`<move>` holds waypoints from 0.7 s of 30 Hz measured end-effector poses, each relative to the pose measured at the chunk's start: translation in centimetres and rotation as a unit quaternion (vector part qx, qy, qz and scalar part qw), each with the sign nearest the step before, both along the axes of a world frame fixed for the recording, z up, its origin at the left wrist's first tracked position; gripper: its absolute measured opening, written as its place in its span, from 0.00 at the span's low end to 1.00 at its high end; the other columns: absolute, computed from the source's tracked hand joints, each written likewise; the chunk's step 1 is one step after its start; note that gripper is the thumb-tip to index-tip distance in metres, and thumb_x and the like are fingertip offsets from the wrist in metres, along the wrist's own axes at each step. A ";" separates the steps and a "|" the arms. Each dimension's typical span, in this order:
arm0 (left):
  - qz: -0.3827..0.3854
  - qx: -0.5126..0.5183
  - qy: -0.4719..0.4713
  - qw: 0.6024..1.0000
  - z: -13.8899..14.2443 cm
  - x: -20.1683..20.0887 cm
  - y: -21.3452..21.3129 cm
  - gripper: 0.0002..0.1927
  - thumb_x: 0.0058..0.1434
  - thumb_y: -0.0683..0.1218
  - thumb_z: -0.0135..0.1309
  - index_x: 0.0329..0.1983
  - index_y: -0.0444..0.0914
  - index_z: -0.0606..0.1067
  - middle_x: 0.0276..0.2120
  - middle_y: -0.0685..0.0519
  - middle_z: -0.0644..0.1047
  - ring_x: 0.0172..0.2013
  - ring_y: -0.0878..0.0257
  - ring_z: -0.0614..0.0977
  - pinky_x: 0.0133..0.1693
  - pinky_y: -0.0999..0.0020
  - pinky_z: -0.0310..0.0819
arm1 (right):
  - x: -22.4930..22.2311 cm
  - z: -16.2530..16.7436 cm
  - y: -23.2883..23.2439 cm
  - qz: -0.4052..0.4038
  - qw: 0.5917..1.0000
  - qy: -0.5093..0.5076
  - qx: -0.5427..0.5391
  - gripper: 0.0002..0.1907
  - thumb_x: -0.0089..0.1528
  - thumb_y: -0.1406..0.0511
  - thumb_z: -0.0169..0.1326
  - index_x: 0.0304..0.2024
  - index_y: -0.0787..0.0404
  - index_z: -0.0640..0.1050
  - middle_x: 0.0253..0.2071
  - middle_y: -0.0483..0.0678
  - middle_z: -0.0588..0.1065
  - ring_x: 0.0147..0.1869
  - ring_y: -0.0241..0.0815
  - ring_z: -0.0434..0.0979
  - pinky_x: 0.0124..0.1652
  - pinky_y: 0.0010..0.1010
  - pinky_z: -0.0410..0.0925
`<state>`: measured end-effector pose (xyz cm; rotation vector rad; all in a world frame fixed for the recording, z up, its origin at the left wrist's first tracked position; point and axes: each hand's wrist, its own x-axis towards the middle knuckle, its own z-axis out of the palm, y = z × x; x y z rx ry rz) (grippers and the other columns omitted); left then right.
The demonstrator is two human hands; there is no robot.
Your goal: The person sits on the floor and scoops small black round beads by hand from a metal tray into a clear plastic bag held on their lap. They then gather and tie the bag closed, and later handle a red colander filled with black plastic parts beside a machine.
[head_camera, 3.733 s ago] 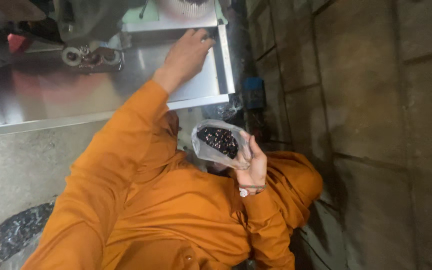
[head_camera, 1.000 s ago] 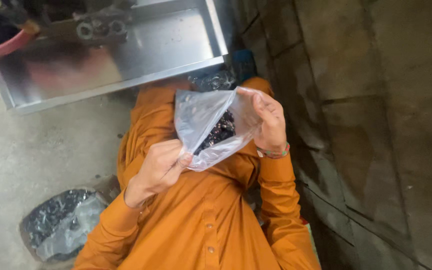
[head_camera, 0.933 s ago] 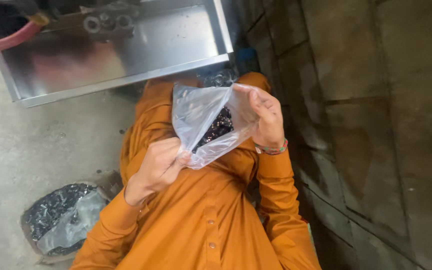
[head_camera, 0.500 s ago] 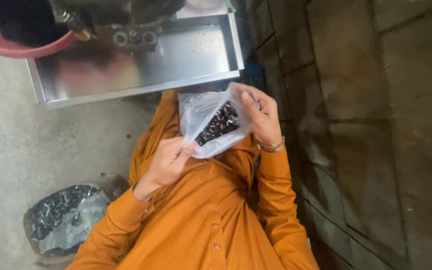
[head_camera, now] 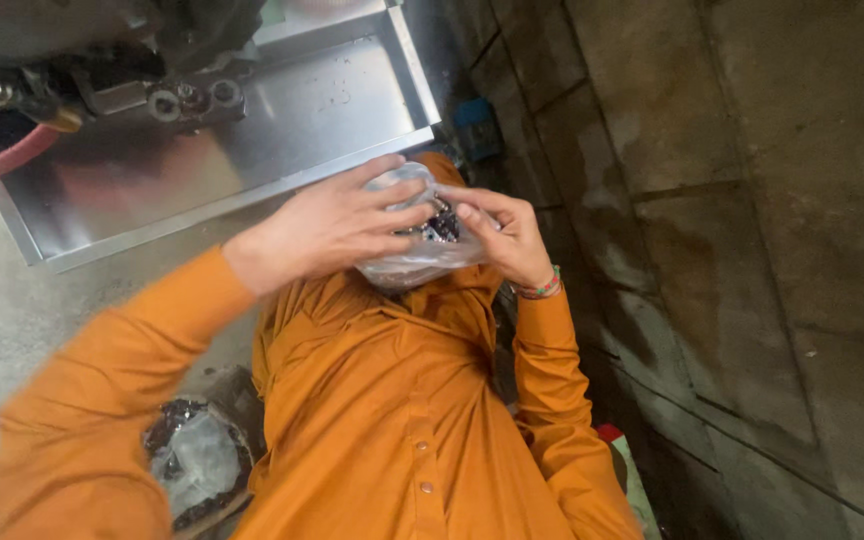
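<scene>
A small clear plastic bag (head_camera: pixel 414 255) sits bunched between both hands, held up in front of the orange shirt. Its film is crumpled and glossy, gathered toward the top. Dark, shiny little pieces (head_camera: pixel 442 222) show through near its upper right side.
</scene>
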<state>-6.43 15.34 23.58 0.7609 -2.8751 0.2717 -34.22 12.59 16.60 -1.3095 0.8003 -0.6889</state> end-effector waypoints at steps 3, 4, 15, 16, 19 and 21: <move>0.015 0.020 -0.184 0.983 0.0 0.3 -2.4 0.04 0.51 0.49 0.58 0.29 0.50 0.81 0.47 0.59 0.76 0.58 0.58 0.72 0.60 0.54 0.64 | 0.4 0.7 -0.2 -0.003 0.999 0.021 -0.049 0.15 0.72 0.67 0.52 0.58 0.68 0.79 0.57 0.50 0.79 0.59 0.33 0.76 0.60 0.24 0.68; 0.028 0.061 -0.173 0.983 0.0 0.7 -2.8 0.04 0.55 0.48 0.56 0.28 0.47 0.81 0.41 0.58 0.77 0.54 0.58 0.76 0.55 0.58 0.69 | 0.6 1.3 -0.2 -0.040 0.993 0.063 -0.089 0.15 0.72 0.65 0.53 0.58 0.67 0.79 0.55 0.49 0.80 0.58 0.34 0.76 0.59 0.25 0.69; 0.024 0.120 0.029 0.992 -1.7 0.3 -0.8 0.07 0.55 0.47 0.53 0.23 0.43 0.76 0.23 0.53 0.79 0.28 0.55 0.83 0.32 0.60 0.77 | 2.2 6.2 5.4 0.027 0.650 0.456 -0.607 0.20 0.50 0.62 0.61 0.46 0.50 0.82 0.35 0.40 0.75 0.48 0.43 0.77 0.55 0.43 0.67; 0.034 0.135 0.030 0.990 -1.7 0.4 -0.8 0.08 0.56 0.48 0.53 0.23 0.43 0.75 0.22 0.52 0.79 0.27 0.54 0.83 0.30 0.59 0.77 | 2.0 6.0 5.1 0.028 0.651 0.449 -0.611 0.18 0.52 0.63 0.60 0.46 0.50 0.81 0.35 0.39 0.74 0.47 0.41 0.76 0.57 0.42 0.68; 0.073 0.180 0.059 0.979 -1.6 0.5 -0.7 0.13 0.58 0.53 0.54 0.23 0.42 0.75 0.20 0.50 0.78 0.25 0.51 0.83 0.27 0.55 0.76 | 0.7 6.3 3.9 0.044 0.644 0.422 -0.637 0.12 0.58 0.64 0.59 0.45 0.51 0.81 0.35 0.38 0.74 0.42 0.37 0.75 0.56 0.37 0.70; 0.097 0.216 0.100 0.966 -1.4 0.2 -0.4 0.14 0.59 0.54 0.55 0.24 0.42 0.75 0.20 0.49 0.78 0.24 0.49 0.82 0.25 0.53 0.75 | -0.2 7.1 2.7 0.065 0.622 0.412 -0.663 0.12 0.59 0.64 0.57 0.46 0.53 0.81 0.35 0.40 0.75 0.38 0.38 0.75 0.49 0.33 0.70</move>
